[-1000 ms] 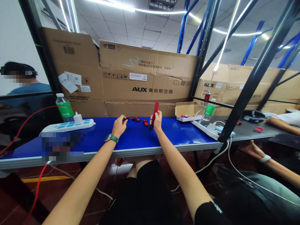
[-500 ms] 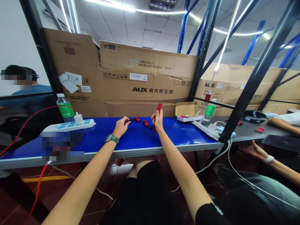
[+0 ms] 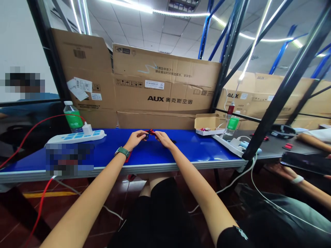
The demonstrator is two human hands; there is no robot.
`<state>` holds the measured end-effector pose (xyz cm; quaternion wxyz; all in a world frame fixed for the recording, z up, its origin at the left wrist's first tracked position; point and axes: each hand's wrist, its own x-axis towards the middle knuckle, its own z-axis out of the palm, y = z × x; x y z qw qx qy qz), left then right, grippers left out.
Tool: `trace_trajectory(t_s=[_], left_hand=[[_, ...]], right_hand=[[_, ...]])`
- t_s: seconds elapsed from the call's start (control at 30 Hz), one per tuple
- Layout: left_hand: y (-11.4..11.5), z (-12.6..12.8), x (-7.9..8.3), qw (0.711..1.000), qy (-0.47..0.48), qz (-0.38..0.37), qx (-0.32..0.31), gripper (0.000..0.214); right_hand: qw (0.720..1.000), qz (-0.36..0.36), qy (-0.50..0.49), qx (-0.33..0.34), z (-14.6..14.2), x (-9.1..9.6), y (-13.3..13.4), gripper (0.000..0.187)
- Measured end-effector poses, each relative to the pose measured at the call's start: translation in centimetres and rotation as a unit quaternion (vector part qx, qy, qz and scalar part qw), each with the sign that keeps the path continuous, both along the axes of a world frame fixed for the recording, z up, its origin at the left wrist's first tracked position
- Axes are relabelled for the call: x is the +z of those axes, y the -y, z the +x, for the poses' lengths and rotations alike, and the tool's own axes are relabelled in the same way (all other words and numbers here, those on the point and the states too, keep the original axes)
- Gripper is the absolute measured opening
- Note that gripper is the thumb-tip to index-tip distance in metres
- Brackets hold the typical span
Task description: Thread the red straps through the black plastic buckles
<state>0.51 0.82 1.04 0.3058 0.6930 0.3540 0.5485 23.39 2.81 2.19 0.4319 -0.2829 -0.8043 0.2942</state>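
Note:
My left hand (image 3: 137,139) pinches a small black piece at its fingertips, above the back half of the blue table (image 3: 196,148). My right hand (image 3: 163,139) is close beside it, fingers closed on the other side of the same small red and black strap piece (image 3: 150,132). Its exact shape is partly covered by my fingers. A flat red strip (image 3: 128,156) shows by my left wrist, near the table's front edge. Just right of my right hand lies a small dark item (image 3: 174,141), too small to name.
An open small carton (image 3: 207,131) with little colourful items stands at the back right. Power strips (image 3: 74,138) and water bottles (image 3: 73,119) flank the work area. Cardboard (image 3: 165,82) walls the back. At right, a co-worker's hand (image 3: 284,172) holds a dark tablet-like device (image 3: 307,163).
My right hand has come left and down to meet my left hand at the small piece. The red strip that it held upright now appears by my left wrist.

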Motion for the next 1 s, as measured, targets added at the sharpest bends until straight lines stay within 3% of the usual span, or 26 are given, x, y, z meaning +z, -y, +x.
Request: trace_trajectory(t_s=[0.23,0.53,0.77,1.0], left_hand=[[0.0,-0.1,-0.1,1.0,0.016,-0.02,0.001,0.05],[0.3,0.3,0.0,0.999,-0.008,-0.03,-0.043,0.045],[0.4,0.3,0.1,0.999,0.004,-0.023,-0.031,0.047],[1.4,0.5,0.8,0.998,-0.014,-0.034,-0.041,0.047]], right_hand=[[0.997,-0.017,-0.053,0.052,-0.2,-0.6,-1.2,0.037],[0.998,-0.03,-0.034,0.054,-0.7,-0.7,-0.8,0.026],[0.999,-0.02,-0.027,0.009,-0.7,-0.5,-0.9,0.017],[0.998,-0.039,-0.016,0.042,-1.0,-0.4,0.0,0.022]])
